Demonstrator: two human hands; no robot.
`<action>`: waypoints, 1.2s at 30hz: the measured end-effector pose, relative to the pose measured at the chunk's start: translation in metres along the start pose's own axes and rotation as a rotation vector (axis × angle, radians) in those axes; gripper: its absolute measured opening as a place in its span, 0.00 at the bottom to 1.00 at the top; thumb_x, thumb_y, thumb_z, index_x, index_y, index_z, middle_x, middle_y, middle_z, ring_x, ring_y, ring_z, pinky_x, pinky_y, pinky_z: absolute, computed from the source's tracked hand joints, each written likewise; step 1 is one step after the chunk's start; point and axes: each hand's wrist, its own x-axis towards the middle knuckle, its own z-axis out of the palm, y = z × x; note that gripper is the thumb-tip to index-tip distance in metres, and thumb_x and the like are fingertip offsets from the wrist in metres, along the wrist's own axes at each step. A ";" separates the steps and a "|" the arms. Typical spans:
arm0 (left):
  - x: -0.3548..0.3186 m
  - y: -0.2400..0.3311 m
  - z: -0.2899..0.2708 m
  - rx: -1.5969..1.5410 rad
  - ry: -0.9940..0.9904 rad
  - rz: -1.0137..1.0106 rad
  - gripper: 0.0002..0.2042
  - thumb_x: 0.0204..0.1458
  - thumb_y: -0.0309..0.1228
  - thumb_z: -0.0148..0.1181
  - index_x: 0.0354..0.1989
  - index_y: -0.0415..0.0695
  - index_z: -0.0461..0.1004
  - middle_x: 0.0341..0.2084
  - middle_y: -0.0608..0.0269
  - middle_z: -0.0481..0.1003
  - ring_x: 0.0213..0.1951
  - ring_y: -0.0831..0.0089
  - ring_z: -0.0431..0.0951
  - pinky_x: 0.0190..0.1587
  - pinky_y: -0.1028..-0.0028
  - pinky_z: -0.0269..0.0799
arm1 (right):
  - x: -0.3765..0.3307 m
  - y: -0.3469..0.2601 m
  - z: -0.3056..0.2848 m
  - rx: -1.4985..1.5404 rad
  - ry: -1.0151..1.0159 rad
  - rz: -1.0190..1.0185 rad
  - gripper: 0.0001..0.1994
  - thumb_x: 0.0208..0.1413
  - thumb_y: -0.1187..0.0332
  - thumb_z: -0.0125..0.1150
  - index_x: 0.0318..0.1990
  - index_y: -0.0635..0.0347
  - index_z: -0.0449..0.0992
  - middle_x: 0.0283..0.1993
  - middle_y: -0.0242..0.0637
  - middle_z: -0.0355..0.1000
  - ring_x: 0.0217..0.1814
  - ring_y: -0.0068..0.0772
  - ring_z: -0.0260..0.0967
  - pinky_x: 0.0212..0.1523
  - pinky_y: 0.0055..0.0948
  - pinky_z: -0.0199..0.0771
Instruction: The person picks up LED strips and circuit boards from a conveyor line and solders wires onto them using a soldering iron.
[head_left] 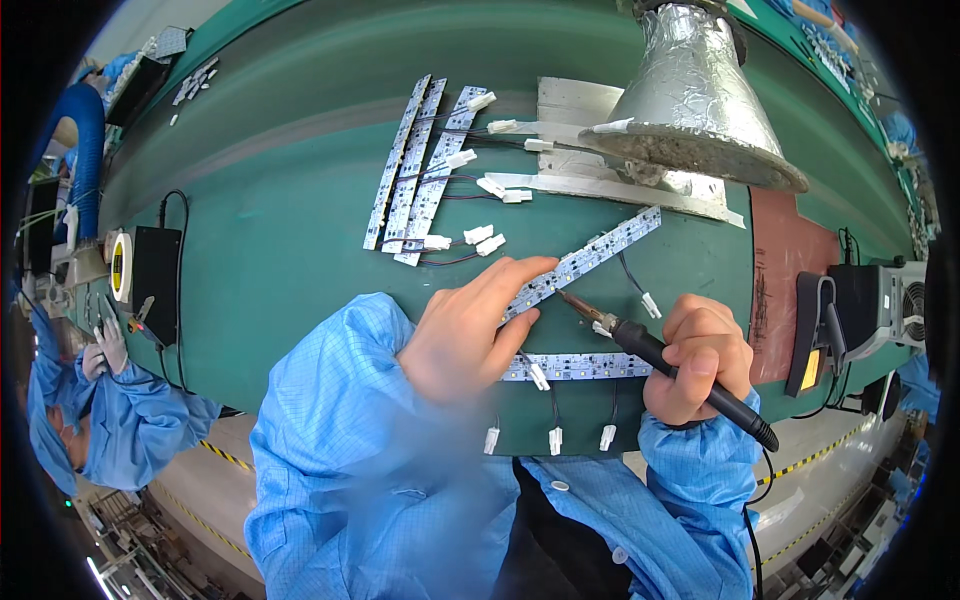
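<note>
My left hand (pixel 470 325) grips the lower left end of a white LED strip board (pixel 600 252), which lies slanted up to the right. In my right hand (pixel 703 360) is a black-handled soldering iron (pixel 650 350), and its tip meets the board or hovers right by it, close to my left fingertips; contact I cannot make out. A second LED strip board (pixel 590 367) lies level nearer to me, partly behind my left hand. Thin dark leads with white connectors (pixel 555 440) hang from it toward the front edge. Another white connector (pixel 650 305) trails from the slanted board.
Several LED boards (pixel 410 170) with leads lie side by side beyond my left hand. A foil-covered fume hood (pixel 690 100) hangs over a metal plate (pixel 580 100). A soldering station (pixel 150 280) stands left, an iron stand (pixel 815 335) right. A co-worker (pixel 110 400) sits at far left.
</note>
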 end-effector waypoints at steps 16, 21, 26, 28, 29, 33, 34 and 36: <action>0.001 -0.004 -0.004 -0.177 -0.011 -0.033 0.21 0.50 0.17 0.53 0.55 0.35 0.66 0.45 0.50 0.73 0.47 0.64 0.75 0.50 0.71 0.69 | 0.005 0.014 -0.030 0.008 0.371 0.190 0.16 0.60 0.67 0.42 0.19 0.59 0.55 0.15 0.34 0.51 0.16 0.22 0.43 0.19 0.26 0.43; 0.001 -0.005 -0.004 -0.187 0.001 -0.042 0.20 0.50 0.17 0.53 0.54 0.35 0.66 0.46 0.51 0.73 0.47 0.66 0.74 0.51 0.72 0.68 | 0.005 0.014 -0.028 0.019 0.347 0.178 0.16 0.60 0.68 0.41 0.19 0.60 0.56 0.16 0.34 0.52 0.16 0.23 0.44 0.19 0.26 0.43; 0.000 -0.003 -0.004 -0.180 0.010 -0.070 0.20 0.50 0.17 0.53 0.54 0.34 0.67 0.45 0.51 0.73 0.47 0.65 0.74 0.51 0.72 0.68 | 0.005 0.017 -0.028 0.001 0.324 0.192 0.16 0.60 0.69 0.42 0.19 0.60 0.56 0.16 0.34 0.53 0.15 0.23 0.44 0.18 0.26 0.43; 0.001 -0.003 -0.004 -0.138 0.021 -0.029 0.19 0.49 0.17 0.54 0.53 0.34 0.68 0.45 0.51 0.73 0.47 0.64 0.74 0.51 0.71 0.68 | 0.006 0.016 -0.027 -0.015 0.312 0.196 0.16 0.60 0.70 0.42 0.19 0.60 0.56 0.15 0.34 0.53 0.15 0.22 0.44 0.18 0.26 0.43; 0.001 -0.003 -0.004 -0.139 0.020 -0.028 0.19 0.49 0.17 0.54 0.53 0.34 0.68 0.45 0.51 0.73 0.47 0.64 0.74 0.51 0.71 0.68 | 0.006 0.016 -0.027 -0.027 0.297 0.200 0.16 0.60 0.70 0.43 0.18 0.61 0.57 0.15 0.33 0.52 0.15 0.22 0.44 0.18 0.26 0.43; 0.001 -0.002 -0.003 -0.095 0.030 -0.021 0.19 0.49 0.17 0.54 0.52 0.35 0.68 0.43 0.49 0.73 0.46 0.60 0.75 0.50 0.70 0.68 | 0.003 0.020 -0.025 0.003 0.294 0.208 0.16 0.59 0.71 0.44 0.19 0.62 0.57 0.14 0.33 0.51 0.15 0.22 0.44 0.17 0.25 0.43; 0.000 -0.002 -0.003 -0.091 0.027 -0.023 0.19 0.48 0.17 0.54 0.52 0.35 0.68 0.43 0.49 0.73 0.45 0.58 0.75 0.50 0.69 0.68 | 0.003 0.020 -0.024 0.001 0.289 0.211 0.16 0.59 0.71 0.44 0.18 0.62 0.57 0.14 0.33 0.52 0.15 0.22 0.44 0.18 0.25 0.44; 0.000 -0.002 -0.003 -0.086 0.029 -0.023 0.19 0.48 0.17 0.54 0.52 0.35 0.68 0.43 0.49 0.73 0.45 0.58 0.75 0.49 0.69 0.68 | 0.003 0.020 -0.023 -0.002 0.285 0.214 0.16 0.59 0.70 0.45 0.18 0.62 0.58 0.14 0.33 0.52 0.15 0.22 0.44 0.18 0.25 0.44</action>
